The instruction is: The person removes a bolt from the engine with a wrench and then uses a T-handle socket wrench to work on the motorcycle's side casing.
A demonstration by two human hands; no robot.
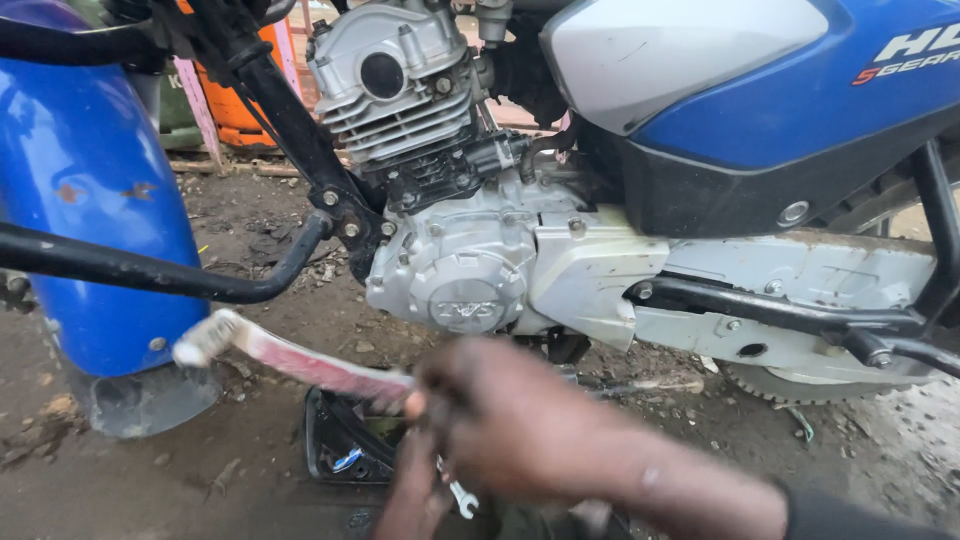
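Risk, left side: blue front fender and black crash-guard tube close to the bristle end of the pink-handled toothbrush; a wide swing likely to knock the bristles on either and flick grit about. Centre: silver engine case just above the brush; motion blur on the hand suggested fast movement, so slipping off the handle judged possible. Black tray on the dirt ground directly beneath, liable to be tipped by a dropped hand. Small spanner lying loose below the wrists, easily kicked into the mud.

Grip: right hand clenched round the toothbrush handle, brush angled up-left, bristles free of the engine. Left hand low by the tray, mostly hidden; open or closed not discernible.
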